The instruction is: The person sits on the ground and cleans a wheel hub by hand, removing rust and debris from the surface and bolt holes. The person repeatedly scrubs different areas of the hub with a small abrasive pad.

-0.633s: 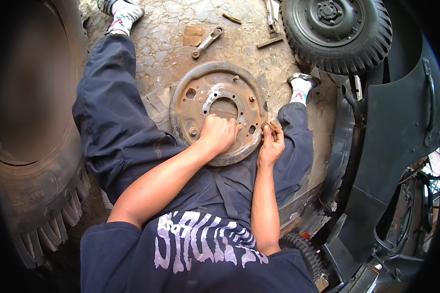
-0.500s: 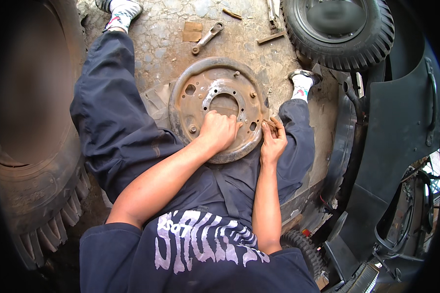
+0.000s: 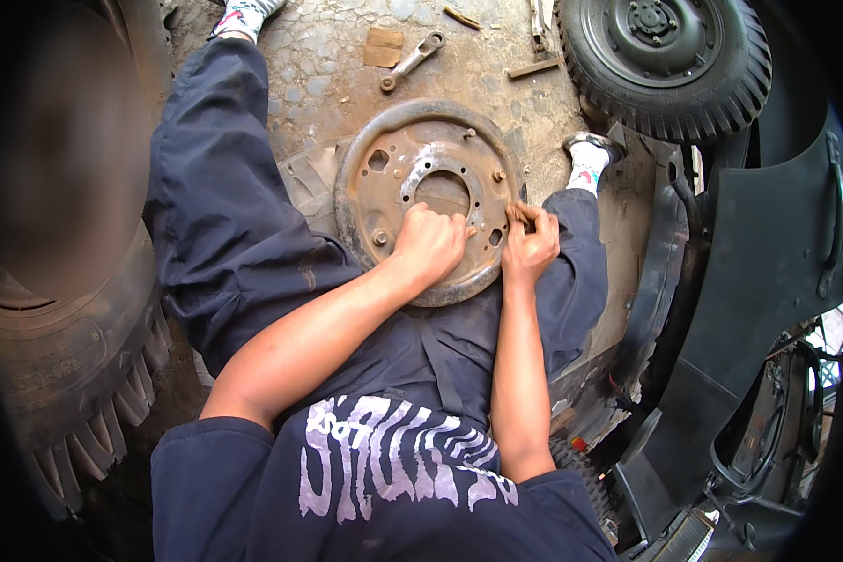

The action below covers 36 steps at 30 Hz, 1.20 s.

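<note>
A rusty round brake backing plate [image 3: 377,192] with a large central hole, smaller holes and studs stands between my spread legs. My left hand [image 3: 431,245] is closed over the near edge of the central hole, its fingertips hidden below the knuckles. At the plate's right rim, the fingers of my right hand [image 3: 534,245] are pinched together. Something small and brown seems to be between them, but I cannot make out what it is.
On the floor beyond lie a metal link arm [image 3: 412,62], a brown cardboard scrap [image 3: 383,47] and a flat metal bar [image 3: 534,69]. A large tire [image 3: 75,375] is at my left. A wheel [image 3: 670,112] and dark vehicle bodywork [image 3: 721,272] flank my right.
The whole view has shifted slightly, so the plate and floor items appear further right and up. My right hand's fingers have turned and curled more at the rim; my left hand keeps its hold.
</note>
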{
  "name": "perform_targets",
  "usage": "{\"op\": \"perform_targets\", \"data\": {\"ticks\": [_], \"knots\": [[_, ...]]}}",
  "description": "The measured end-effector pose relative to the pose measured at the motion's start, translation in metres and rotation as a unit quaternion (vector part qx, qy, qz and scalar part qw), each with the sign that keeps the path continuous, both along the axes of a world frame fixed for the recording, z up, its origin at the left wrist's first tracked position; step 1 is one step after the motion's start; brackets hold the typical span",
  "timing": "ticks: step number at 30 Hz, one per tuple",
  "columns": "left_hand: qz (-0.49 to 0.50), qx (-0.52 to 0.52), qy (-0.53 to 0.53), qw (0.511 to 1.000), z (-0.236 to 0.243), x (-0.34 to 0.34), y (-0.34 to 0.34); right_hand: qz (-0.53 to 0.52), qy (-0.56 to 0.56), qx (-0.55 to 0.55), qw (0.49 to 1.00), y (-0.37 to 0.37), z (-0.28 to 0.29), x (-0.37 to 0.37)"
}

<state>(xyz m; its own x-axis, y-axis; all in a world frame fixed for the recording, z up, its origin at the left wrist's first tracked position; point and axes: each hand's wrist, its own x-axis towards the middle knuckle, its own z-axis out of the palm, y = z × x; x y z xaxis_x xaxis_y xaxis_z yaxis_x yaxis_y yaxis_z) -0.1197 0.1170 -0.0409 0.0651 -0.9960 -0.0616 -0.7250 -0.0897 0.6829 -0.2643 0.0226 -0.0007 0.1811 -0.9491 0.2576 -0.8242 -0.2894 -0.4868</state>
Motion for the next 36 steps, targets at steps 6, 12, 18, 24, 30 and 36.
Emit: {"op": "perform_targets", "data": {"ticks": [6,12,18,24,30,36], "knots": [[-0.004,-0.004,-0.016,1.0,0.002,0.004,-0.001,0.019,0.046,0.0,0.999,-0.027,-0.001,0.019],[0.012,-0.033,-0.019,0.999,-0.002,0.001,0.0,-0.02,0.015,0.03,0.999,-0.01,-0.001,0.002],[0.011,-0.034,-0.012,0.999,-0.005,-0.001,0.0,0.021,0.003,0.026,0.999,-0.032,-0.002,0.025],[0.009,-0.023,-0.015,1.0,-0.004,-0.003,0.002,-0.03,0.015,0.051,0.998,-0.009,0.0,-0.007],[0.001,-0.006,-0.035,0.999,-0.001,0.0,0.0,-0.012,-0.06,0.042,0.997,-0.014,-0.013,-0.006],[-0.007,-0.021,-0.045,0.999,0.001,0.004,-0.001,0.003,-0.024,-0.002,1.0,-0.028,-0.016,0.008]]}}
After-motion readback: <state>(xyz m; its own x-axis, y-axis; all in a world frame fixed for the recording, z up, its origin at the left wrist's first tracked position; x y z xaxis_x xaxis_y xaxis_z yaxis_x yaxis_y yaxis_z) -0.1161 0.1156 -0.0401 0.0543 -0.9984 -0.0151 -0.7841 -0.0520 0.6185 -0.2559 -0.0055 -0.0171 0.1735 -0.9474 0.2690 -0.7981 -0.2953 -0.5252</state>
